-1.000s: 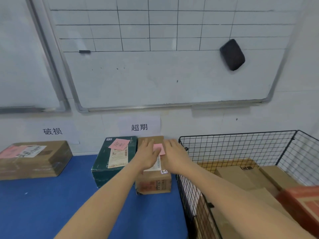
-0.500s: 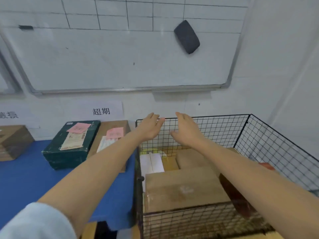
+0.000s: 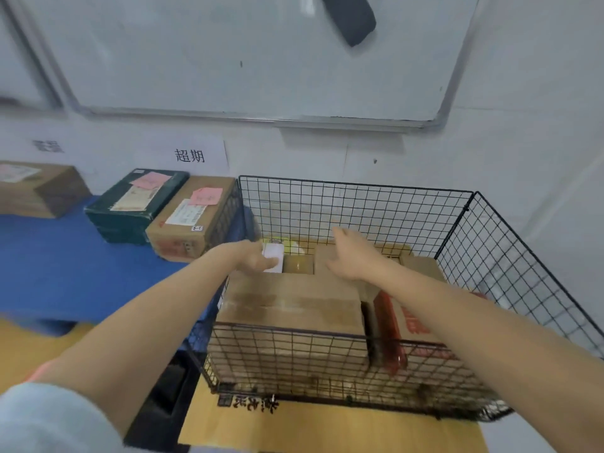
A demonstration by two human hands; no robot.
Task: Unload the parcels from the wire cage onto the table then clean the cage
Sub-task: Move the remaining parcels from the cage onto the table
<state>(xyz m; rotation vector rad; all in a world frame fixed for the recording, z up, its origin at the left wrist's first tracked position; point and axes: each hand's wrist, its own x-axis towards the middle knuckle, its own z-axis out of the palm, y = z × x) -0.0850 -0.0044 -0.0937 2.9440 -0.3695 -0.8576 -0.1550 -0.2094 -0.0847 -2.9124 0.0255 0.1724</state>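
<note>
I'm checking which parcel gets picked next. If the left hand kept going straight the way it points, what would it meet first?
Most likely the small white parcel in the wire cage; the left hand hangs open just at its near edge, though depth is unclear.

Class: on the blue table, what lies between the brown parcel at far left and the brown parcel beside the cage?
Head view: a dark green parcel with a pink note.
</note>
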